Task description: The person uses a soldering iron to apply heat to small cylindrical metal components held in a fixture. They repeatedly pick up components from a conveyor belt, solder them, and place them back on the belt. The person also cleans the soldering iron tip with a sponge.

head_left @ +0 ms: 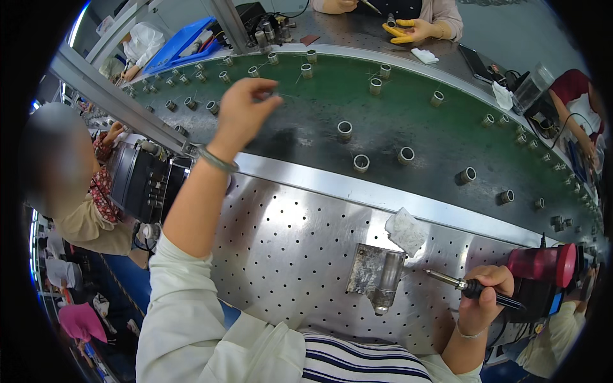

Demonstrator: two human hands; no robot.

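My left hand [246,115] is raised over the green conveyor belt [297,131], its thumb and index fingertip apart and the other fingers curled. A faint thin wire shows by those fingertips. A small metal cylinder [253,71] stands just beyond the hand. At the right, my right hand [486,300] is closed around the black handle of a soldering iron [450,279], its metal tip pointing left. Left of that tip lies a metal fixture [367,271], a worn flat plate with a cylinder alongside. A crumpled white cleaning pad [406,232] lies just beyond the fixture.
Several ring-topped metal cylinders [345,130] stand along the belt. A metal rail [319,186] separates it from the perforated worktop [287,255]. A red container [543,264] sits right of my hand. Co-workers sit left, right and across; one wears yellow finger covers [402,32].
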